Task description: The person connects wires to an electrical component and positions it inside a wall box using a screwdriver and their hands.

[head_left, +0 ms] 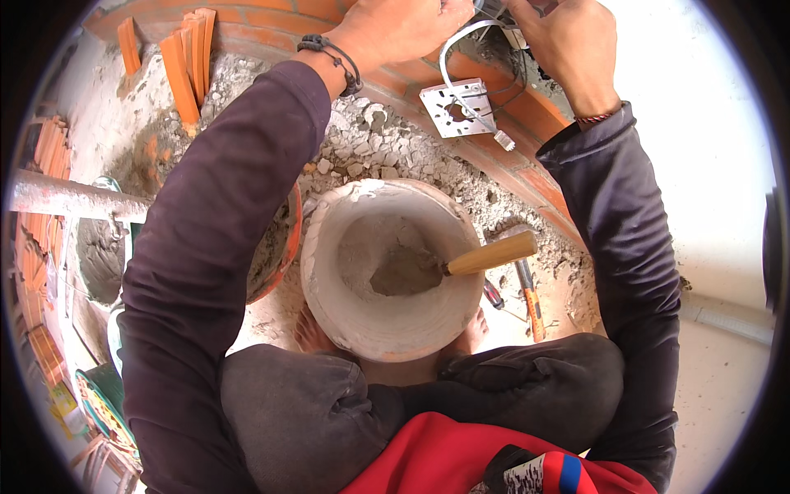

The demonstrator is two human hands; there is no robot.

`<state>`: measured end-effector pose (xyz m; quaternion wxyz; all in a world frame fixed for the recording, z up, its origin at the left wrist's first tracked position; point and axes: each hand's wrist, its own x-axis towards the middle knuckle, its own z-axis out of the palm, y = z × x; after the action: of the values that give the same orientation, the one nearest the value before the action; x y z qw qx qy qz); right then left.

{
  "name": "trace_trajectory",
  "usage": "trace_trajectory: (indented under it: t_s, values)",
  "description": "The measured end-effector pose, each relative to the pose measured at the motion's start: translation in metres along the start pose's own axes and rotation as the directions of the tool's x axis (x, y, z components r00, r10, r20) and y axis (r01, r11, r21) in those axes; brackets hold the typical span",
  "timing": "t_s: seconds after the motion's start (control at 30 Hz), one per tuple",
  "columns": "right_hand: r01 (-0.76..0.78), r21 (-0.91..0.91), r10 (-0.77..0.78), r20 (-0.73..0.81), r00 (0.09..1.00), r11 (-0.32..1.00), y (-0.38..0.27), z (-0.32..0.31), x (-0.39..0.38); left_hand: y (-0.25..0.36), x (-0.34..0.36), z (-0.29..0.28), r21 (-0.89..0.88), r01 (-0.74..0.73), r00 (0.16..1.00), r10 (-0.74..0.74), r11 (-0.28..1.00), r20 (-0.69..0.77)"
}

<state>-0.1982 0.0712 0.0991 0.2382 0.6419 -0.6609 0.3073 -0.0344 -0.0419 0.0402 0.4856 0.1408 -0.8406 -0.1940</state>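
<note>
Cables (461,41), white and grey, sit at the top middle of what we see, running up from a recess in the brick wall (527,107) into both our hands. Starting at the far left, we see a grey metal bar (74,198) crossing a stack of orange tiles (37,247), with a mortar-smeared bucket (99,255) beneath it. Further up, loose brick pieces (185,62) stand on end in the rubble (370,140). Our left forearm (222,214) in its dark sleeve cuts across this side and hides most of an orange basin (284,247). Our left hand (395,29), a dark cord bracelet on the wrist, is curled tight around the cables near the upper edge. Below, between our bare feet, stands a pale bucket (387,267) holding mortar and a trowel whose wooden handle (490,253) leans over the rim to the right. Above it, a white square cover plate (457,107) hangs against the bricks with a white cable threaded through its opening, ending in a clear plug (504,142). Our right hand (564,41) is closed, pinching the wiring by the recess; its fingertips run out of view at the top edge. On the ground just right of the bucket lie a screwdriver (492,294) and an orange-handled tool (531,300). Our right sleeve hides the floor beyond.
</note>
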Motion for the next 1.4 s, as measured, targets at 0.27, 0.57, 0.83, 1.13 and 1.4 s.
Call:
trace_trajectory:
  t_s: [0.27,0.57,0.83,1.13,1.4]
  values:
    - [-0.102,0.097,0.098,0.040,0.994,0.990,0.007,-0.006,-0.011,0.002,-0.002,-0.003,-0.084,0.144,0.989,-0.146,0.986,-0.019]
    - [-0.307,0.225,0.272,0.174,0.946,0.925,0.014,-0.007,-0.006,0.005,-0.003,0.000,-0.141,0.062,0.998,-0.066,0.988,-0.021]
    - [-0.291,0.235,0.253,0.179,0.951,0.927,0.006,-0.004,-0.004,0.004,-0.016,0.016,0.134,-0.164,0.982,0.175,0.977,-0.072]
    - [-0.472,0.596,0.342,0.325,0.882,0.650,0.026,0.020,0.001,0.008,-0.012,0.003,0.047,-0.191,0.982,0.191,0.980,0.018]
    - [-0.362,0.394,0.305,0.201,0.931,0.845,0.013,0.011,-0.009,-0.045,-0.015,0.040,0.206,-0.161,0.981,0.179,0.965,-0.071]
